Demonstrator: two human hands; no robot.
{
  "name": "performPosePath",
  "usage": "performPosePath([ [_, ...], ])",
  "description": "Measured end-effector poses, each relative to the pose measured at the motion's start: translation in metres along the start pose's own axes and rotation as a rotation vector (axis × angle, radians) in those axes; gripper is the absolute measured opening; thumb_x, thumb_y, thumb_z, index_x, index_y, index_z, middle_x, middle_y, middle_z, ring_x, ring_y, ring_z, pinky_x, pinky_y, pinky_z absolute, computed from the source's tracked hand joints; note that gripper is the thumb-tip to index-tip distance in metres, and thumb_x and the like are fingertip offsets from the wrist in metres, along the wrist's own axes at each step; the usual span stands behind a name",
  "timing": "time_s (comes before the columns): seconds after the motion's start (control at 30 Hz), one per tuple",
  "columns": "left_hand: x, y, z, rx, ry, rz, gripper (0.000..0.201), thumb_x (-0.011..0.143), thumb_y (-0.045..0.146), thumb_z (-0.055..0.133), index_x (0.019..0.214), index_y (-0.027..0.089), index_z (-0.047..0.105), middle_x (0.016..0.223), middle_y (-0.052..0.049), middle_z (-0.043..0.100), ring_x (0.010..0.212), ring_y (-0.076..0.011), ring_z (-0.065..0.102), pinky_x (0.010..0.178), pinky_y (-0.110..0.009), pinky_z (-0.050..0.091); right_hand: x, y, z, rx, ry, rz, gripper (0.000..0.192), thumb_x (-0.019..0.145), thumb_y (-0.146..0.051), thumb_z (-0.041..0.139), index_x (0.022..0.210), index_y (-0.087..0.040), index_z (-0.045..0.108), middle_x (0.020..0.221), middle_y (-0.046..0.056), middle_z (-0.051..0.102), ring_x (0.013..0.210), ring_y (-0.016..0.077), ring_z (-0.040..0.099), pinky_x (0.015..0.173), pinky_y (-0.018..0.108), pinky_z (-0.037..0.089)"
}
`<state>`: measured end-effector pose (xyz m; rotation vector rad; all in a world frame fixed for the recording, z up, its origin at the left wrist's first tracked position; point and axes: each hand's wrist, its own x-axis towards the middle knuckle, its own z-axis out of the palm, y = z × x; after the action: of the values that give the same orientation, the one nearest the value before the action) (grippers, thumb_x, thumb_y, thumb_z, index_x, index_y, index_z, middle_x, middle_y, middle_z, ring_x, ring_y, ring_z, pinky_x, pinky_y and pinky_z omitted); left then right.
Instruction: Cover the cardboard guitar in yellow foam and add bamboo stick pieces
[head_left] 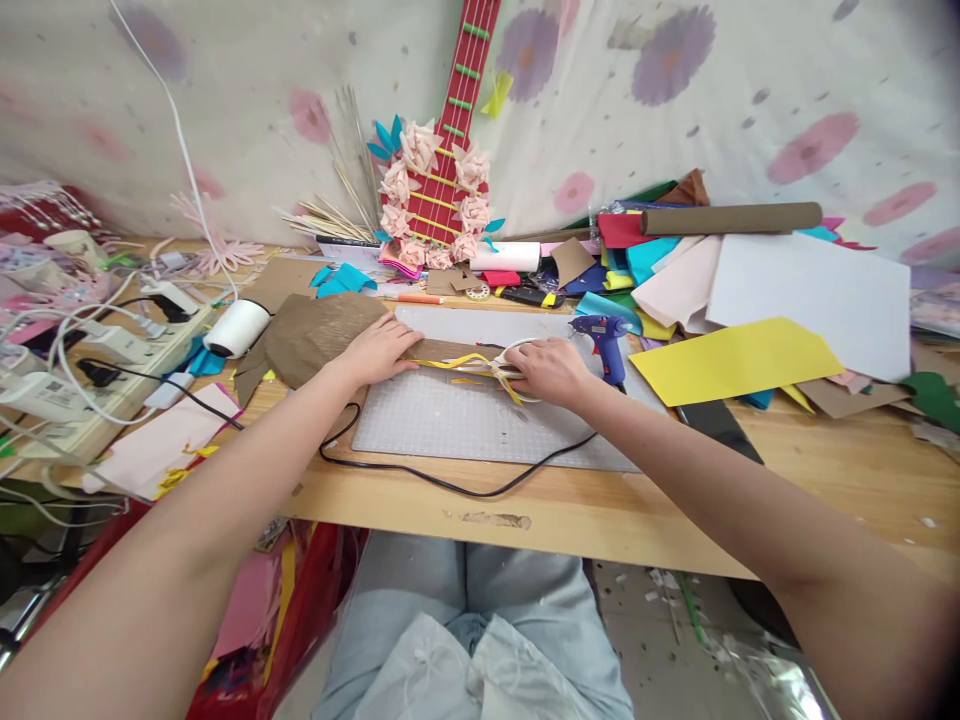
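Note:
My left hand (381, 350) rests over the narrow neck of a brown guitar-shaped cutout (322, 338), its fingers closed at the end of a thin yellow paper strip (454, 361). That strip stretches rightward to the scissors (517, 358), whose pale handles are gripped by my right hand (553, 372). A loose yellow end hangs below the scissors. The blades are hard to make out among the strip and the fingers. Beneath both hands lies a light grey cutting mat (450, 430).
A blue glue gun (606, 345) stands right of my right hand, and a black cable (450, 487) loops across the mat's front. Behind is a red flower-trimmed guitar (435, 205). Coloured sheets (735, 360) pile up right; a power strip (112, 385) with tangled cords lies left.

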<state>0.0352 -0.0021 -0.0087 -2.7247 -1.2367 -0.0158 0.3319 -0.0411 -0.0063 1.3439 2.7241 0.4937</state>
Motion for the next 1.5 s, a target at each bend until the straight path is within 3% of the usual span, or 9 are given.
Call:
performPosePath([
  [0.13,0.002,0.0,-0.004,0.037,-0.015,0.054,0.05,0.083,0.047,0.045,0.122,0.016,0.051,0.116,-0.01,0.058,0.112,-0.0224,0.048,0.104,-0.037,0.026,0.0,0.004,0.003,0.008,0.023,-0.016,0.043,0.087,-0.051,0.035,0.097,-0.016,0.058,0.089,0.009,0.067,0.08,0.0206,0.06,0.057,0.028,0.023],
  [0.47,0.014,0.002,-0.036,0.016,-0.242,0.028,0.054,0.08,0.05,0.046,0.123,0.017,0.053,0.119,-0.01,0.058,0.111,-0.0233,0.05,0.096,-0.032,0.033,-0.004,0.01,0.0,0.064,-0.005,0.018,0.043,0.085,-0.055,0.037,0.093,-0.018,0.059,0.085,0.008,0.068,0.073,0.0191,0.06,0.053,0.027,0.016],
  [0.7,0.029,0.003,-0.055,-0.114,-0.505,-0.12,0.06,0.073,0.058,0.049,0.127,0.03,0.05,0.126,-0.001,0.056,0.108,-0.0208,0.053,0.09,-0.027,0.037,-0.006,0.019,0.0,0.088,-0.04,0.039,0.049,0.083,-0.06,0.033,0.091,-0.02,0.06,0.08,0.008,0.068,0.07,0.0196,0.06,0.053,0.025,0.015],
  [0.9,0.041,0.003,-0.069,-0.184,-0.671,-0.088,0.06,0.07,0.059,0.05,0.124,0.032,0.053,0.125,0.001,0.058,0.109,-0.0195,0.053,0.093,-0.026,0.034,-0.008,0.025,0.003,0.092,-0.041,0.06,0.055,0.08,-0.067,0.031,0.089,-0.021,0.06,0.074,0.006,0.068,0.065,0.0188,0.06,0.052,0.025,0.014],
  [1.27,0.051,0.002,-0.078,-0.209,-0.753,-0.088,0.065,0.064,0.065,0.052,0.12,0.032,0.057,0.126,0.001,0.057,0.113,-0.0227,0.05,0.099,-0.028,0.029,-0.009,0.03,-0.006,0.215,-0.056,-0.001,0.047,0.082,-0.061,0.037,0.088,-0.021,0.06,0.081,0.005,0.07,0.068,0.0177,0.06,0.052,0.025,0.017],
  [1.5,0.048,0.006,-0.079,-0.202,-0.751,-0.083,0.06,0.068,0.061,0.051,0.119,0.03,0.058,0.124,0.001,0.058,0.11,-0.0206,0.052,0.097,-0.027,0.031,-0.002,0.026,-0.011,0.198,-0.065,-0.012,0.052,0.077,-0.068,0.037,0.089,-0.022,0.058,0.082,0.005,0.069,0.07,0.0192,0.061,0.051,0.026,0.015],
])
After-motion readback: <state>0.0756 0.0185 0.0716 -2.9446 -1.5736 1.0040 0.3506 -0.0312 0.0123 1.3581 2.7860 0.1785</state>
